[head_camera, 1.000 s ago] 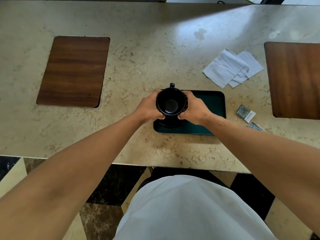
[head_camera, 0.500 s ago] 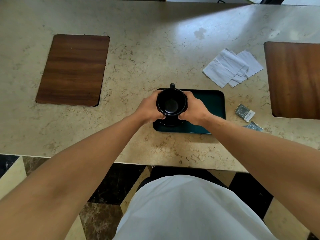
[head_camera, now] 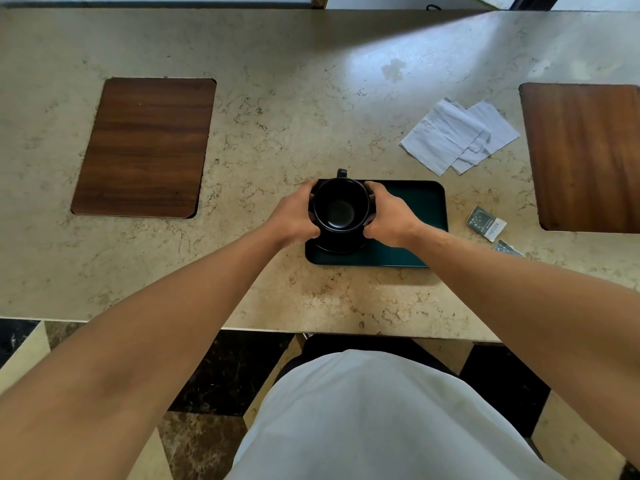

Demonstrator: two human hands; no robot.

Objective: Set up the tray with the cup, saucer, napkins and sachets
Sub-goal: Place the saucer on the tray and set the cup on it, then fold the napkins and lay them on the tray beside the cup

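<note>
Cup seating risk at tray's left end
Left hand (head_camera: 294,220) and right hand (head_camera: 389,216) grip the cup (head_camera: 341,211); uneven release could tip it off the saucer (head_camera: 341,247) on the tray (head_camera: 415,209).

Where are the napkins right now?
In the head view the napkins lie overlapped on the counter, beyond the right end of the green tray, left of the right-hand wooden board.
</note>
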